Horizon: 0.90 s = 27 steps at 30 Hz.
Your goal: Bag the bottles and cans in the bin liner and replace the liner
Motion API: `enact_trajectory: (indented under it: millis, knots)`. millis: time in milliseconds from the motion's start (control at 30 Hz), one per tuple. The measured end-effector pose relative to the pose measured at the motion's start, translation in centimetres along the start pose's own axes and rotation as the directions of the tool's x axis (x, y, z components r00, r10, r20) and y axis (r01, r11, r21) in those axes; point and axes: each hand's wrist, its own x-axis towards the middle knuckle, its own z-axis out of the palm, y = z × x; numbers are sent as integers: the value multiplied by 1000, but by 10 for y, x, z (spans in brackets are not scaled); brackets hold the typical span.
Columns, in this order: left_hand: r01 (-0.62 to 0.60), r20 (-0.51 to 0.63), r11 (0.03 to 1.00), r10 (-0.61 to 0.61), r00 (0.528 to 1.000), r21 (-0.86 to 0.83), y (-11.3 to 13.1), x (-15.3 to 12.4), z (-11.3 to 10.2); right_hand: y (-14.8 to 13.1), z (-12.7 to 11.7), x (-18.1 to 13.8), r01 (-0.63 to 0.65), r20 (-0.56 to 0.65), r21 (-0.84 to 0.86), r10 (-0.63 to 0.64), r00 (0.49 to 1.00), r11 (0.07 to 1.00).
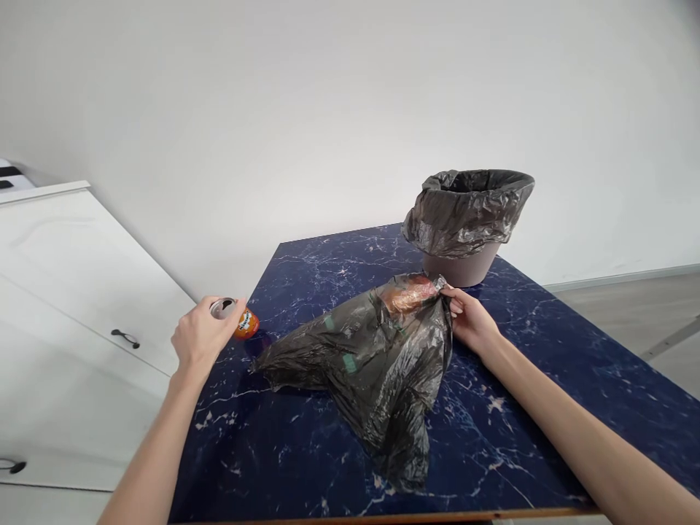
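My left hand (201, 337) is closed round an orange drink can (239, 319) at the left edge of the dark blue marble table (525, 364); the can's open silver top faces the camera. A crumpled dark plastic bag (377, 357) lies across the middle of the table, with something orange-brown showing through near its upper end. My right hand (470, 321) pinches the bag's upper right edge.
A grey bin (464, 219) lined with a dark plastic bag stands at the table's far side. A white cabinet (71, 292) with dark handles is to the left. A white wall is behind, with grey floor at the right.
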Motion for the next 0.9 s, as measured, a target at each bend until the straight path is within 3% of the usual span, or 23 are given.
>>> enact_trajectory:
  millis: [100, 333, 433, 533, 600, 633, 667, 700, 767, 800, 833, 900]
  knots:
    - [9, 59, 1000, -10, 998, 25, 3, 7, 2, 0, 1, -1, -7, 14, -15, 7, 1000, 1000]
    - [26, 79, 1000, -25, 997, -6, 6, 3, 10, 0, 1, -4, 5, 33, -45, -3, 999, 999]
    - [-15, -67, 998, 12, 998, -54, 4, -10, 6, 0, 1, -4, 9, 33, -54, -7, 999, 999]
    - [-169, -345, 977, 116, 932, -128, 0, -37, -5, 1, 0, -4, 7, 31, -59, -6, 1000, 998]
    - [-320, -387, 927, 226, 894, -197, -2, -62, -14, 1, 0, -4, 7, 29, -62, -5, 1000, 998]
    - [-401, -329, 887, 317, 889, -228, -2, -76, -18, 1, 0, -5, 7, 29, -64, -5, 1000, 998]
    - [-495, -169, 826, 465, 869, -270, 0, -90, -21, 1, 0, -5, 7, 28, -66, -5, 1000, 998]
    - [-569, 10, 756, 604, 797, -324, 2, -104, -23, 1, 0, -5, 6, 28, -68, -5, 1000, 998]
    - [-647, 248, 636, 766, 592, -420, 10, -127, -24, 1, 0, -5, 7, 29, -76, -4, 1000, 997]
    - [-659, 304, 604, 796, 523, -448, 14, -136, -22, 1, 0, -5, 8, 30, -80, -5, 1000, 997]
    - [-665, 325, 583, 812, 485, -466, 19, -142, -19, 1, 0, -4, 10, 32, -84, -7, 999, 996]
    - [-678, 316, 560, 829, 462, -477, 28, -149, -10, 1, -1, -3, 16, 34, -92, -13, 999, 996]
